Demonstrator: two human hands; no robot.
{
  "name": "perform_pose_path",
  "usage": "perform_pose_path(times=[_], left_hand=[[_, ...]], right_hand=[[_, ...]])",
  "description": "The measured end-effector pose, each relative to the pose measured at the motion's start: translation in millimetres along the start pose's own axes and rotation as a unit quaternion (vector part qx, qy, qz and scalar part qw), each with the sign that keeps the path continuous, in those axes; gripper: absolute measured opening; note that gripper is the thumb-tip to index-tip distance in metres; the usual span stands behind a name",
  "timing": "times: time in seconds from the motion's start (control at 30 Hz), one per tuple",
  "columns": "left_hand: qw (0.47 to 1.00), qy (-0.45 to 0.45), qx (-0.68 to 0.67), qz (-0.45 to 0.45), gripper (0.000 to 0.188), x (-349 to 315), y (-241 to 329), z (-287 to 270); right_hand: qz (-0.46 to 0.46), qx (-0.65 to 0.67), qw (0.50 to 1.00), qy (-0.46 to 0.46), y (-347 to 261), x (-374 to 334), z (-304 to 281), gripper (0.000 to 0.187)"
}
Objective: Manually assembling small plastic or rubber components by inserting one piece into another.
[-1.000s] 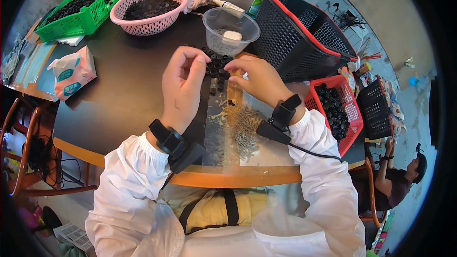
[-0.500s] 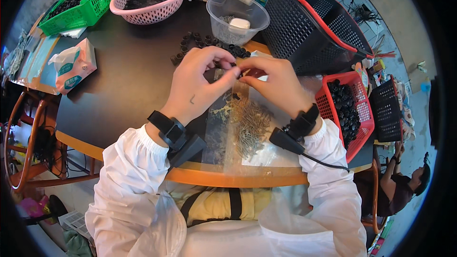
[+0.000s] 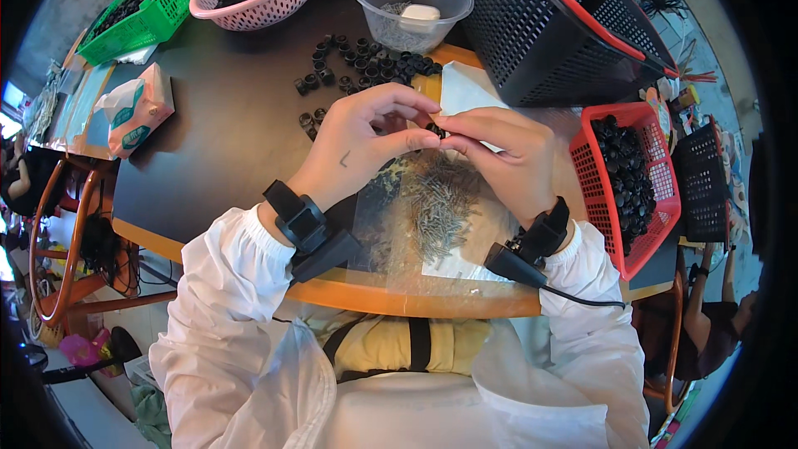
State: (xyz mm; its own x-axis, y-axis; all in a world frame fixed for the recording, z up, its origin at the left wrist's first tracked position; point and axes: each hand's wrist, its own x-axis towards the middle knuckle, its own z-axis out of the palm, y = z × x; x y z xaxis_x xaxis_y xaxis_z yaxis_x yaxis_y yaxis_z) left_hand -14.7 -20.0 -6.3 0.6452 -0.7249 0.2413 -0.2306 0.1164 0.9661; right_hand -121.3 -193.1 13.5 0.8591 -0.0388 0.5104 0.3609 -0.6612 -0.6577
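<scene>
Above the table, my left hand (image 3: 366, 137) pinches a small black plastic part (image 3: 435, 130) between thumb and fingers. From the other side my right hand (image 3: 507, 150) closes its thumb and forefinger on the same part; whether a pin sits between those fingertips is too small to tell. Just below the hands lies a heap of thin metal pins (image 3: 439, 212) on a clear plastic sheet. Beyond my left hand, several black cylindrical parts (image 3: 366, 62) are scattered on the dark tabletop.
A red basket (image 3: 605, 191) of black parts stands at the right, with a tall black basket (image 3: 532, 41) behind it. At the back are a clear bowl (image 3: 374, 2), a pink basket (image 3: 249, 21) and a green basket (image 3: 137, 37). A tissue pack (image 3: 145, 112) lies left.
My view has shifted slightly. My hands remain together at the small black part, a bit lower and further right in the picture, and more of the scattered parts behind them now shows.
</scene>
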Motion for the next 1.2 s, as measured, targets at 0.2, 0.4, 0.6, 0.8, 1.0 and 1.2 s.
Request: perform_pose_path(times=[0.2, 0.4, 0.6, 0.8, 1.0, 1.2], left_hand=[[0.943, 0.035, 0.293, 0.156, 0.024, 3.5, 0.3, -13.2], [0.928, 0.020, 0.340, 0.151, 0.020, 7.1, -9.9, -16.7], [0.866, 0.050, 0.435, 0.242, 0.016, 7.4, -1.9, -25.1], [0.854, -0.064, 0.463, 0.231, 0.012, 1.3, 5.5, -41.5], [0.861, -0.093, 0.456, 0.207, 0.010, 0.3, 6.3, -41.4], [0.862, -0.117, 0.447, 0.208, 0.010, 3.4, 2.7, -40.7]], right_hand=[[0.022, 0.021, 0.999, 0.019, 6.2, 0.0, 4.5, 0.022], [0.095, 0.041, 0.995, -0.003, 21.0, -2.7, 7.9, 0.024], [0.098, 0.024, 0.995, -0.006, 29.7, -4.5, 10.0, 0.022], [0.103, 0.035, 0.994, -0.009, 26.1, -5.4, 9.8, 0.022], [0.148, 0.077, 0.986, -0.022, 22.5, -4.5, 10.1, 0.023], [0.148, 0.087, 0.985, -0.020, 28.0, -4.2, 11.1, 0.023]])
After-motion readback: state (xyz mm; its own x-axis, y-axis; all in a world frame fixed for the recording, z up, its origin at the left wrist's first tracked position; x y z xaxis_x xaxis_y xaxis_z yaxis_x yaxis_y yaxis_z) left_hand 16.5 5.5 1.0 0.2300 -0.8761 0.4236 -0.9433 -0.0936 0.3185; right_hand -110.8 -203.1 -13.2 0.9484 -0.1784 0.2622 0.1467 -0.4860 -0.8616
